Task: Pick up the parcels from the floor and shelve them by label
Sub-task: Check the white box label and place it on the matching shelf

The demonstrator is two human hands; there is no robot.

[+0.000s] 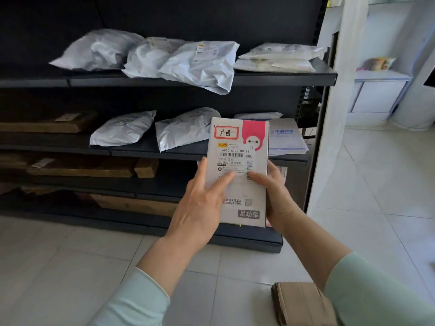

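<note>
Both hands are holding a white box (237,171) upright in front of the shelf (282,78), its label facing the camera. The left hand (200,203) is grasping its left edge, fingers lying over the label. The right hand (275,191) is gripping the right edge. A brown parcel (301,302) is lying on the floor (70,255).

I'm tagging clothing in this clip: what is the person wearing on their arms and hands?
Both arms wear long, loose sleeves of pale mint-green fabric, plain and unmarked: the left sleeve and the right sleeve both stop short of the wrists. The left hand and right hand are bare: no gloves, rings, watch or bracelet visible.
</note>
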